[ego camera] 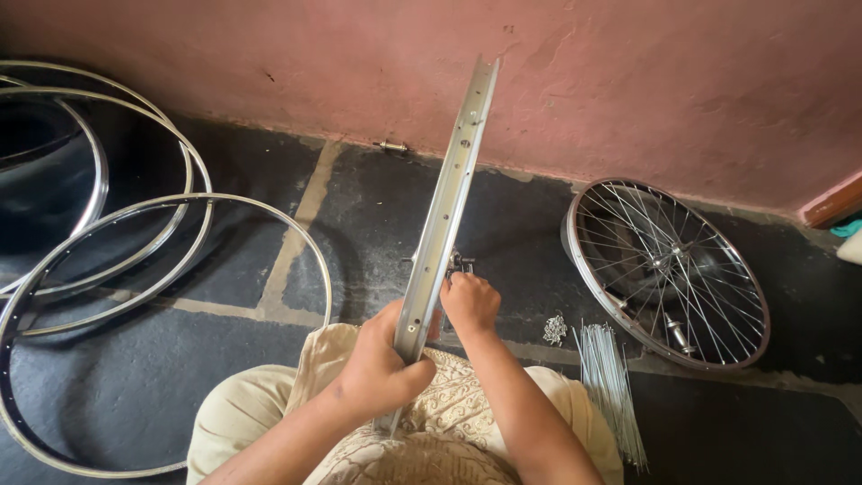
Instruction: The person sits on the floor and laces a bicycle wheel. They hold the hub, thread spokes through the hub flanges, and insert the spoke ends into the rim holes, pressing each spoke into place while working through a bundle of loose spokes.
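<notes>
Steel rim (446,207) upright, left hand (382,368) clamped on it; right hand (469,301) pinching at hub (456,263). Best hold rim steady, work one hole at a time.

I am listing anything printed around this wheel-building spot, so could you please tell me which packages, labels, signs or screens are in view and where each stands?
None are in view: only the bare rim gripped by the left hand, loose rims, a spoked wheel and a bundle of spokes on the floor.
</notes>
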